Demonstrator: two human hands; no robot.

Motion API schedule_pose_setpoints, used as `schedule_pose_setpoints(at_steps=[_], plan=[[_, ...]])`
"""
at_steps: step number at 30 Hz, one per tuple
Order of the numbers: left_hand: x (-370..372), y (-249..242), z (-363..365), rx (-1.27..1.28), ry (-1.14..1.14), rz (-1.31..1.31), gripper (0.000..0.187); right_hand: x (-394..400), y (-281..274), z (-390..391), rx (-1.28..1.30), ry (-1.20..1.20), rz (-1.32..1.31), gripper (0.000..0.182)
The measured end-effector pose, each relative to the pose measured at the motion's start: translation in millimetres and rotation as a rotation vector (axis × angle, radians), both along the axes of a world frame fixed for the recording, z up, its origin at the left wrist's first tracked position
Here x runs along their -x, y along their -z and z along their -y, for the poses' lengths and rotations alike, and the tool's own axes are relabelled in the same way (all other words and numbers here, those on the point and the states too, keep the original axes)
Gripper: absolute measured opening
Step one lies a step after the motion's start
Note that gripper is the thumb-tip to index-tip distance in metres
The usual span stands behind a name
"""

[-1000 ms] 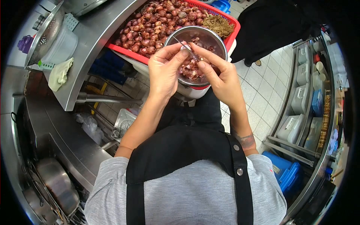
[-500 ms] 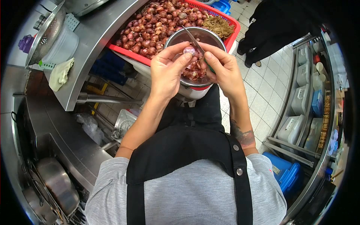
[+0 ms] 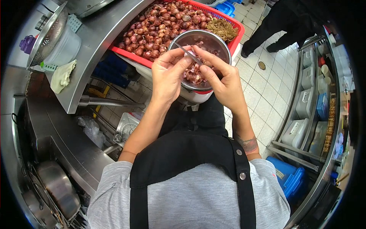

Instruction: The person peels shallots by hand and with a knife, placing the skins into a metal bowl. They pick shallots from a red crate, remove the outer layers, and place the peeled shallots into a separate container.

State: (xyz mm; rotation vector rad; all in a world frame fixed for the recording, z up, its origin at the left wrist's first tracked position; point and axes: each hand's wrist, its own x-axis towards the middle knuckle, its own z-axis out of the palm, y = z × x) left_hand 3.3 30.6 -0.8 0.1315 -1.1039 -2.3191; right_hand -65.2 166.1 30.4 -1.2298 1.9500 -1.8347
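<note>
Between the thumb and fingers of my left hand [image 3: 167, 74] is a small purplish-white shallot [image 3: 189, 54]. My right hand [image 3: 225, 82] grips a small knife [image 3: 180, 47], its blade lying across the shallot and pointing up to the left; the fingers hide the handle. Both hands are over the near part of a metal bowl [image 3: 198, 36], which holds reddish skins and pieces [image 3: 195, 76]. Just beyond the bowl is a red plastic basket [image 3: 241, 31] heaped with unpeeled shallots [image 3: 164, 24]. A bundle of dry stalks [image 3: 223, 29] lies at its right end.
A steel counter [image 3: 89, 45] runs along the left, bearing a colander [image 3: 47, 36], a plastic tub [image 3: 68, 47] and a pale cloth [image 3: 63, 76]. Shelves of lidded containers [image 3: 298, 129] stand to the right. A person in dark trousers [image 3: 267, 26] is on the tiled floor beyond.
My right hand has turned, bringing the knife blade lower and flatter across the shallot. The fingers of both hands are closer together. The other person's legs have shifted, with the feet further apart.
</note>
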Motion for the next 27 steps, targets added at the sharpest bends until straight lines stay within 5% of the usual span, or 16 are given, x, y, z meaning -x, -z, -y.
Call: schedule_pose_setpoints(at_steps=[3, 10, 18, 27], plan=[[-1.6, 0.5, 1.4, 0.043, 0.004, 0.019, 0.026, 2.4, 5.3, 1.0, 0.018, -0.005, -0.041, 0.032], [-2.9, -5.6, -1.0, 0.226, -0.032, 0.013, 0.030, 14.0, 7.1, -6.6, -0.035, -0.083, 0.432, 0.027], [-3.1, -6.4, 0.2, 0.197, -0.011, 0.064, 0.032, 14.9, 13.3, -2.5, -0.081, 0.271, 0.084, 0.030], [-1.5, -4.2, -0.4, 0.072, -0.029, 0.036, 0.026, -0.4, 3.0, -2.1, -0.005, 0.040, -0.101, 0.032]])
